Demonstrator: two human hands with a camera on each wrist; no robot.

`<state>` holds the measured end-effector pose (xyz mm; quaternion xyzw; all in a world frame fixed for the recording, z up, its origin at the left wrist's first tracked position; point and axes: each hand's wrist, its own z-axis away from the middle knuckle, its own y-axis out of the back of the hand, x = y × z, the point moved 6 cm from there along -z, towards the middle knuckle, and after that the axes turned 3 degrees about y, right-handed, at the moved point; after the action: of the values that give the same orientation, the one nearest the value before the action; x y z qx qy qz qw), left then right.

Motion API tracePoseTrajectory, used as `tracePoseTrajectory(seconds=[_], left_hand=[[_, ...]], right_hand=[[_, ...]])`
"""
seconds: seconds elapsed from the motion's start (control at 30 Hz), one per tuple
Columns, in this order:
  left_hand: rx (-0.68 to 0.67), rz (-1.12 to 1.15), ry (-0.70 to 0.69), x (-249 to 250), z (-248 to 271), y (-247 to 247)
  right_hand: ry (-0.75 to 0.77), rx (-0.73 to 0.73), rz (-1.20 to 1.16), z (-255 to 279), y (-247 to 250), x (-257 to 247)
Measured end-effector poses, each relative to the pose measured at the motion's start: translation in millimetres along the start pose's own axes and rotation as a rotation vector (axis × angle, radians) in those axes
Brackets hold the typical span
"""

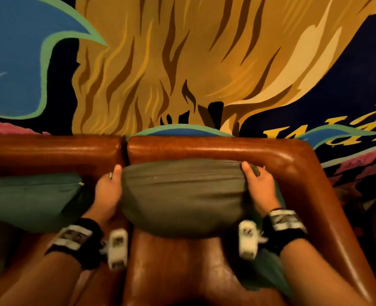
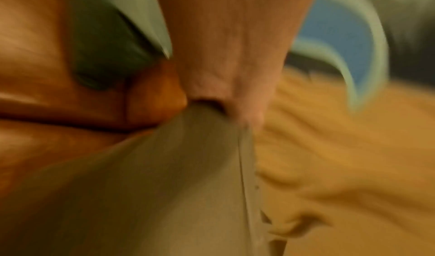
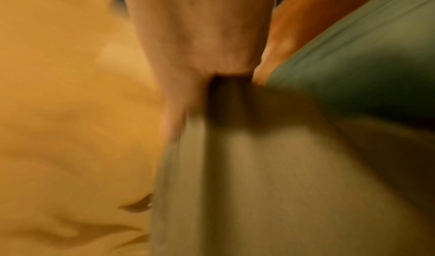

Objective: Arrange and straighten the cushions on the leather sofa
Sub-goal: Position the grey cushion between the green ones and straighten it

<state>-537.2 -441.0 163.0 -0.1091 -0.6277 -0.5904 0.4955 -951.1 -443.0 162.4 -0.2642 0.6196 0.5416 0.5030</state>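
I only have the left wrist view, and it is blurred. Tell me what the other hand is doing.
Observer: The right hand grips the right end of the olive cushion; the left hand holds the opposite end.
Operator: Report where that cushion sits.
Observer: It leans against the backrest of the leather sofa, on the right-hand seat.
Operator: Name any other cushions.
Observer: A darker green cushion lies on the left seat, and part of another green cushion shows under the right forearm.
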Motion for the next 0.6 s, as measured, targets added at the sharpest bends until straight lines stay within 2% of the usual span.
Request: tracePoseTrajectory(seconds=[0.07, 0.1, 0.13, 0.2, 0.23, 0.3, 0.37, 0.4, 0.47, 0.53, 0.57, 0.6], left_hand=[[0.129, 0.048, 0.044, -10, -18, 20], [0.141, 0.082, 0.047, -10, -21, 17], [0.115, 0.139, 0.047, -7, -21, 10], [-0.046, 0.316, 0.014, -3, -22, 3], [-0.144, 0.486, 0.047, -8, -22, 6], [-0.228, 0.799, 0.178, -35, -26, 16], [-0.258, 0.777, 0.319, -58, -16, 1], [-0.267, 0.697, 0.345, -60, -10, -8], [-0.297, 0.511, 0.282, -54, -5, -16], [-0.389, 0.508, 0.261, -53, -7, -11], [-0.4, 0.562, 0.259, -58, -11, -2], [-0.371, 0.572, 0.266, -65, -17, 6]], right_hand=[[-0.083, 0.068, -0.003, -9, 13, 23], [-0.121, 0.036, -0.023, -7, 3, 28], [-0.125, -0.009, -0.034, -3, -7, 27], [-0.098, -0.105, -0.124, 4, -15, 17], [-0.129, -0.152, -0.27, 8, -12, 17], [-0.272, -0.239, -0.598, 9, -7, 34], [-0.4, -0.29, -0.487, 11, -16, 55], [-0.377, -0.314, -0.342, 9, -21, 53], [-0.327, -0.398, -0.147, 5, -32, 46], [-0.301, -0.446, -0.319, -7, -26, 37], [-0.264, -0.471, -0.406, -10, -17, 34], [-0.319, -0.467, -0.495, -14, -9, 39]])
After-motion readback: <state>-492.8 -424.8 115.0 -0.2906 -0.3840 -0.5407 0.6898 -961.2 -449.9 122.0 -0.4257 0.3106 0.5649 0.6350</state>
